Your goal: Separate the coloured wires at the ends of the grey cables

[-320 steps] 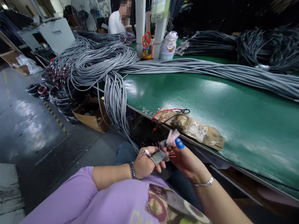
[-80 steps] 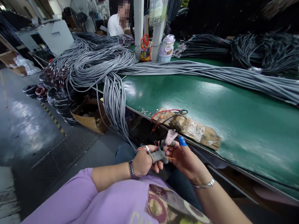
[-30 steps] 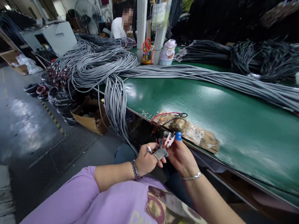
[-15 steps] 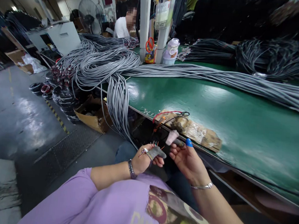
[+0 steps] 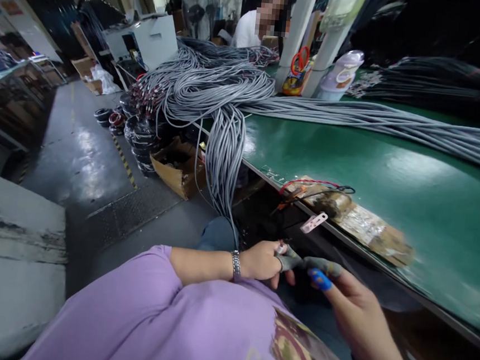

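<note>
My left hand [image 5: 263, 262] is closed, its thumb and index finger pinched together with grey covers on the fingertips. Small dark and white wire ends [image 5: 281, 247] of a cable stick out above its fingers. Facing it, my right hand [image 5: 349, 301] wears a blue cover on the thumb and a grey one on the index finger. These two fingers are brought together at the left fingertips, and whatever lies between them is hidden. Just above, a pink flat piece with holes [image 5: 314, 223] juts out from the table edge.
A taped cardboard strip [image 5: 366, 227] with red and black leads lies along the green table's [image 5: 309, 152] edge. Grey cables [image 5: 225, 162] hang over the table's left end above a cardboard box [image 5: 177, 169]. A person in white [image 5: 247, 29] sits at the back.
My right hand has come in to meet the left fingertips, its index and thumb closing together. My left hand has turned, hiding most of the wire ends. The view has swung left.
</note>
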### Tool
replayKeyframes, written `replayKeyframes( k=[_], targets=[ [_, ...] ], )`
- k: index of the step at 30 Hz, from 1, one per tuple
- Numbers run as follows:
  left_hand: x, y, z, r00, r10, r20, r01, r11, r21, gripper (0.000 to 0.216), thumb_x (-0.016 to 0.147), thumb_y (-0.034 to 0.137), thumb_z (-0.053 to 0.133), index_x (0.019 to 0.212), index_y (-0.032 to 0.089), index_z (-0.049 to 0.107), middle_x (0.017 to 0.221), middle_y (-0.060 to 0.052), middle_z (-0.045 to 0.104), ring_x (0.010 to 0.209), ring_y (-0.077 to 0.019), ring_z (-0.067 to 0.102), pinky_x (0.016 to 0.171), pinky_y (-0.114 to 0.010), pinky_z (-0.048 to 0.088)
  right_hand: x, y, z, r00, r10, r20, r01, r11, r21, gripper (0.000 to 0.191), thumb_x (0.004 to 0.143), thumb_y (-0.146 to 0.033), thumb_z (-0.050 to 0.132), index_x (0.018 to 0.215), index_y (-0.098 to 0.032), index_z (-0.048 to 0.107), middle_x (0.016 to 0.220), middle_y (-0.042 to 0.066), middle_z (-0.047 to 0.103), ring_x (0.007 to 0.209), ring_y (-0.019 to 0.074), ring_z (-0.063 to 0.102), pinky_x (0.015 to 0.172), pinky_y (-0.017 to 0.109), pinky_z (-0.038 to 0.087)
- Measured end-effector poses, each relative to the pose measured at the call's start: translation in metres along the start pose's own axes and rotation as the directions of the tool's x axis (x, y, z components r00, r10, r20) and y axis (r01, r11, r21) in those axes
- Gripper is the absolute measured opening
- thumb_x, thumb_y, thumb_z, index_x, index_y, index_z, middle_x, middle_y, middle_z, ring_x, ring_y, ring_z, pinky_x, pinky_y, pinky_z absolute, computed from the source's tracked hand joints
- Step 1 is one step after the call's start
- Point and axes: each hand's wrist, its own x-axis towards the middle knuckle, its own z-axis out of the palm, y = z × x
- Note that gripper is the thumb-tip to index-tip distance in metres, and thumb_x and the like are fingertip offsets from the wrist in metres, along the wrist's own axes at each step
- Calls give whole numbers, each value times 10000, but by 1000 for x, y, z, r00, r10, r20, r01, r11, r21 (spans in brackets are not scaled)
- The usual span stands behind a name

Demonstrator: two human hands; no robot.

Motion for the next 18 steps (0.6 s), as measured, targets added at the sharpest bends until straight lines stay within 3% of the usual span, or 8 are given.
replayKeyframes(
  k=[3,7,11,14,18],
  targets=[
    [0,-4,6,996,-70,47,70,998,0,110,785,140,501,840,139,597,607,18,599,370,-66,491,380,-174,387,-5,-12,15,984,-90,151,109,987,-119,337,739,-444,705,980,-210,680,748,39,696,629,172,608,585,278,516],
    [-6,-8,6,998,-68,10,68,997,39,78,756,111,495,738,144,563,556,19,575,314,-74,459,331,-190,388,4,-22,33,978,-175,117,197,958,-207,246,755,-404,691,919,-220,689,781,46,701,676,194,630,621,295,518],
    [-17,-12,-1,996,-87,-3,87,994,72,47,755,152,542,787,149,576,529,16,568,306,-93,474,315,-192,370,15,-21,43,979,-171,112,187,971,-147,190,741,-390,700,840,-228,691,753,39,695,662,199,608,602,300,495],
    [-23,-9,-4,999,-12,-47,13,1000,20,207,756,273,628,911,159,550,523,36,554,365,-108,533,347,-177,394,19,-17,44,990,-92,107,96,995,-30,201,724,-408,708,755,-214,662,680,19,656,601,172,563,564,285,466],
    [-24,-3,-3,987,46,-154,-70,985,-155,431,752,559,617,881,164,501,672,-6,622,476,-120,611,403,-185,440,20,-9,40,998,-31,57,24,993,115,230,710,-415,722,703,-197,650,641,-2,611,577,136,503,549,258,417]
  ],
)
